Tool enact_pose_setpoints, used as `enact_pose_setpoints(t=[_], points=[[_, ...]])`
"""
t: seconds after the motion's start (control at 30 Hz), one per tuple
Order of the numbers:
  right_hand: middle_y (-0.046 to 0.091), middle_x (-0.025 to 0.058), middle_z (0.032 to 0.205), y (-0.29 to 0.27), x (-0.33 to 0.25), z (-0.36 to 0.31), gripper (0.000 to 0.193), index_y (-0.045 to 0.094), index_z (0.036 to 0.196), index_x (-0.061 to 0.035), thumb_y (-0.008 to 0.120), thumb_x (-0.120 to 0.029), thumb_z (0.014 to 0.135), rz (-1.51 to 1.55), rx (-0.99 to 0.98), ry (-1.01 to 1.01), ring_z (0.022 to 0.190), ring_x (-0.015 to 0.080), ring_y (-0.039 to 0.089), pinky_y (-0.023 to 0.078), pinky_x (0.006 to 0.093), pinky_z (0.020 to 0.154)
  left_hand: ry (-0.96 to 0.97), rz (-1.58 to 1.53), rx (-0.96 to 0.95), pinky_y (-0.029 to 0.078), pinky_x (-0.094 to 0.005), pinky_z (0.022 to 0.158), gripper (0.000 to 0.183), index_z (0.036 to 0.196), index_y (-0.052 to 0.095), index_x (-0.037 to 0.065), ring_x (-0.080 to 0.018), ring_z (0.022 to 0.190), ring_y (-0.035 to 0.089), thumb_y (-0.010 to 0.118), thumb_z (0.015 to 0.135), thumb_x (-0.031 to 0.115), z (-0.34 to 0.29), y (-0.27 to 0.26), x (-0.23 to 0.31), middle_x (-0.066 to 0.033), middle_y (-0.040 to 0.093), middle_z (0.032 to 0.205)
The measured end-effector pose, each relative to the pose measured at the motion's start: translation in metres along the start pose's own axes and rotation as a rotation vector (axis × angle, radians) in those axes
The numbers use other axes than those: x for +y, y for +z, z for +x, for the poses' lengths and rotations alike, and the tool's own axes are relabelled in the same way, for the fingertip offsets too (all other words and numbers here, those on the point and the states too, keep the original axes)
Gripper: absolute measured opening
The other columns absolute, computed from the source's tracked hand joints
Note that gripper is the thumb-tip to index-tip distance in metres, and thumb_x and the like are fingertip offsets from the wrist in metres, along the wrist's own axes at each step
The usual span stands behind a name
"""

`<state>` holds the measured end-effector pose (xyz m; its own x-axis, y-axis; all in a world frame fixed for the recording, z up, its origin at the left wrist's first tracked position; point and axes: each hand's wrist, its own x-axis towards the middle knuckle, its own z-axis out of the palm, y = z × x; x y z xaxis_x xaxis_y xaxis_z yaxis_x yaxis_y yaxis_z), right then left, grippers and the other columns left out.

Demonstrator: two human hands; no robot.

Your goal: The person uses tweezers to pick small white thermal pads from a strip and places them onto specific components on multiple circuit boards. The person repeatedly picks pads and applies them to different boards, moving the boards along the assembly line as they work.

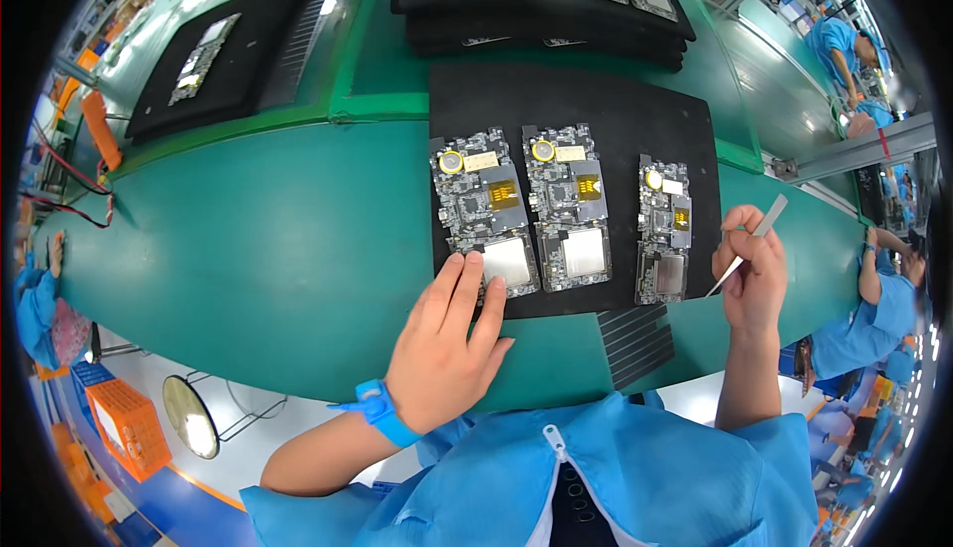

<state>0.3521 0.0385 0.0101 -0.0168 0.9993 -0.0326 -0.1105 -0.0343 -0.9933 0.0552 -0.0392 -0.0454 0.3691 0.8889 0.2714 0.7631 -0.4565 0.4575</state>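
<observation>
Three circuit boards lie on a black foam sheet (556, 90) in front of me. My left hand (444, 343) has its fingers stretched out, their tips on the lower edge of the left circuit board (467, 190). Beside it lies the middle circuit board (561, 190); the right circuit board (663, 234) sits apart from these two. Each carries a round yellow-rimmed part, an amber patch and a silver metal shield. Just right of the foam, my right hand (751, 269) grips metal tweezers (769, 215), their tip pointing down-left toward the foam's edge.
A stack of black foam sheets (546, 36) with more boards stands at the back. Another board (204, 59) rests on black foam (248, 56) at the far left. A dark striped strip (635, 343) lies near the green table's (268, 249) front edge. Co-workers (844, 51) sit to the right.
</observation>
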Motion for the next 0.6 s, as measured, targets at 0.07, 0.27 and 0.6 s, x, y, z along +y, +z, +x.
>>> enact_pose_setpoints(t=[0.07,0.27,0.6], points=[[0.052,0.0,0.06,0.003,0.007,-0.004,0.012,0.054,0.096,-0.0007,0.048,-0.007,0.088,-0.034,0.045,0.089,0.042,0.0015,0.038,0.024,0.0167,0.036,-0.009,-0.047,0.065,0.044,-0.0453,0.091,0.047,0.113,0.057,-0.002,-0.0416,0.113,0.048,0.074,0.071,0.012,-0.001,0.004,0.002,-0.024,0.047,0.125],[0.059,0.0055,0.079,0.071,0.037,0.0,0.012,0.049,0.103,-0.0009,0.052,-0.009,0.095,-0.024,-0.343,-0.026,0.063,0.0083,0.059,0.049,0.0223,0.057,-0.139,-0.104,0.193,0.045,-0.0437,0.09,0.036,0.105,0.061,-0.003,-0.0399,0.109,0.052,0.072,0.073,0.008,-0.004,0.005,0.003,-0.0207,0.052,0.115],[0.062,0.0104,0.079,0.123,0.073,0.011,0.015,0.055,0.092,-0.0009,0.061,-0.014,0.089,-0.458,-0.477,-0.335,0.065,0.02,0.065,0.048,0.0289,0.056,-0.158,-0.033,0.226,0.046,-0.0407,0.089,0.037,0.108,0.059,-0.001,-0.0368,0.109,0.053,0.071,0.074,0.007,-0.01,0.015,0.0,-0.0193,0.053,0.12]])
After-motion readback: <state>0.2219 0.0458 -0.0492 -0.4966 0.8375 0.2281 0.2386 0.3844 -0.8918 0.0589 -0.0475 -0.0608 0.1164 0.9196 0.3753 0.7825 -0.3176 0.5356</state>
